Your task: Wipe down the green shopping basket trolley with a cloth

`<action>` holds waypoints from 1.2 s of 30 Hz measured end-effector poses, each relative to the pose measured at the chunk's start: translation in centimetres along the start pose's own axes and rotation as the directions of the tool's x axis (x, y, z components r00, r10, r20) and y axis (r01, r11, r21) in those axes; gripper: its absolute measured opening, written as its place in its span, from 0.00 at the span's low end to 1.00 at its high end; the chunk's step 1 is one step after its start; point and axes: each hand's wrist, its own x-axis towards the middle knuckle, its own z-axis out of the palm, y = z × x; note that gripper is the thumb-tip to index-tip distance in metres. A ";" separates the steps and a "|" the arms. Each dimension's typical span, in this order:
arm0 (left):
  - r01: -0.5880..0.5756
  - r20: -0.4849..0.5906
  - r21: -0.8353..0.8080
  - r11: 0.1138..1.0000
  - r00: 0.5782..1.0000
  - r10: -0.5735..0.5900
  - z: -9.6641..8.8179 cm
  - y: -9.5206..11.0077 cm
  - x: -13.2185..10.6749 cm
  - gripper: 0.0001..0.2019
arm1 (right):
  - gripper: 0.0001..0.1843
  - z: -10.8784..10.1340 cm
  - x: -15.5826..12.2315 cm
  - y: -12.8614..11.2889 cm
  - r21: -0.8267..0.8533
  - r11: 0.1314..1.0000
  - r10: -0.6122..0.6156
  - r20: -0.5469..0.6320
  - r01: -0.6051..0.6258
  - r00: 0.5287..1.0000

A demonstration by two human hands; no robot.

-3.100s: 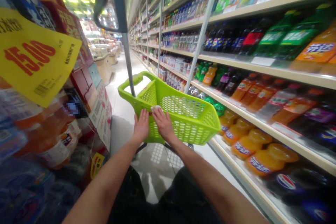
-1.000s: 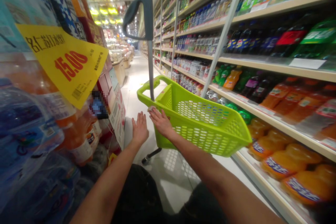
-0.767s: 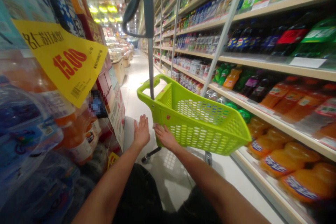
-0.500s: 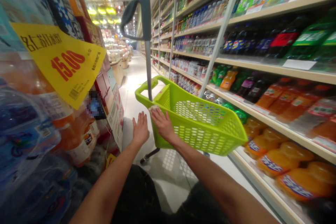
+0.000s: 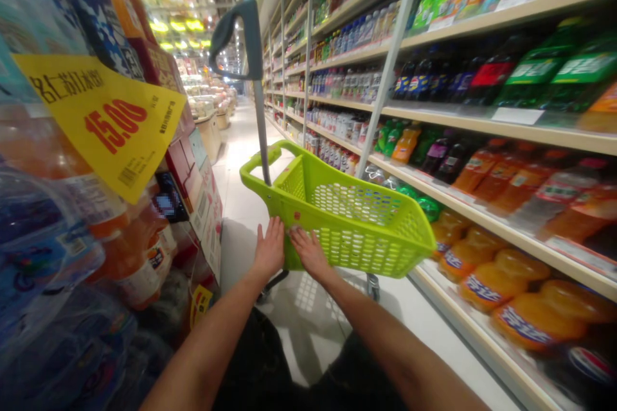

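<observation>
A lime-green plastic shopping basket on wheels stands in the aisle in front of me, tilted a little, with nothing showing inside it. Its grey pull handle rises on a metal pole from the near end. My left hand is open, fingers pointing up, touching the basket's near corner. My right hand lies flat with its fingers spread against the near outer wall, below the rim. I see nothing under its fingers.
Long shelves of soft-drink bottles run along the right, with orange bottles on the lowest level. On the left is a stack of wrapped bottle packs with a yellow 15.00 price sign. The white tiled aisle runs ahead.
My right hand slid down from the basket's rim onto its outer wall; a small white bit seen at its fingertips no longer shows. My left hand moved in against the corner.
</observation>
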 end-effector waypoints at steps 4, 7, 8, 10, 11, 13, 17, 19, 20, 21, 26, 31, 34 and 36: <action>-0.008 -0.020 0.003 1.000 1.000 0.008 -0.1 0.6 0.3 0.32 | 0.22 -1.7 -0.3 0.1 0.005 1.000 -0.002 -0.117 0.003 0.993; 0.029 -0.055 0.012 0.999 0.998 -0.029 -0.6 0.9 1.3 0.34 | 0.25 -3.9 1.5 0.7 0.016 0.999 0.052 -0.209 -0.050 0.976; 0.033 -0.063 0.013 0.999 0.997 -0.033 -0.8 1.0 1.6 0.34 | 0.25 -4.4 2.0 1.0 0.015 0.998 0.069 -0.222 -0.068 0.973; 0.021 -0.073 0.015 1.000 0.997 -0.020 -1.1 1.5 2.1 0.34 | 0.25 -4.7 2.4 1.8 0.003 0.996 0.083 -0.217 -0.084 0.973; 0.008 -0.076 0.015 1.000 0.997 -0.007 -1.1 1.9 2.2 0.34 | 0.25 -4.5 2.1 2.3 -0.007 0.996 0.081 -0.204 -0.084 0.976; -0.018 -0.079 0.019 1.000 0.997 0.019 -0.8 2.5 2.2 0.33 | 0.24 -3.7 0.8 2.9 -0.027 0.996 0.074 -0.169 -0.080 0.983; -0.064 -0.057 0.023 0.998 0.996 0.065 0.4 3.7 1.4 0.33 | 0.22 -2.2 -3.3 3.3 -0.043 0.996 0.080 -0.080 -0.084 0.994; -0.083 -0.035 0.019 0.996 0.996 0.084 0.8 4.3 1.0 0.33 | 0.23 -2.3 -4.8 3.2 -0.042 0.996 0.078 -0.057 -0.081 0.995; -0.092 -0.028 0.016 0.996 0.995 0.092 0.9 4.6 1.0 0.34 | 0.23 -2.6 -5.1 3.2 -0.040 0.996 0.078 -0.063 -0.081 0.995; -0.097 -0.023 0.012 0.995 0.995 0.097 0.9 4.9 1.1 0.34 | 0.23 -3.0 -5.2 3.4 -0.038 0.995 0.083 -0.084 -0.087 0.993; -0.098 -0.033 -0.011 0.995 0.995 0.098 -0.4 6.8 2.7 0.35 | 0.24 -5.6 -4.0 5.5 -0.042 0.982 0.169 -0.245 -0.185 0.954; -0.164 -0.056 -0.018 0.986 0.985 0.163 -0.9 9.1 3.6 0.33 | 0.23 -5.5 -5.5 7.6 -0.076 0.979 0.168 -0.223 -0.189 0.960; -0.216 -0.039 -0.017 0.976 0.976 0.215 -0.2 10.3 3.0 0.33 | 0.23 -4.6 -8.0 7.4 -0.071 0.979 0.177 -0.146 -0.189 0.973; -0.242 -0.017 -0.017 0.970 0.970 0.241 0.5 10.9 2.5 0.33 | 0.22 -4.2 -9.5 7.0 -0.075 0.979 0.180 -0.103 -0.188 0.978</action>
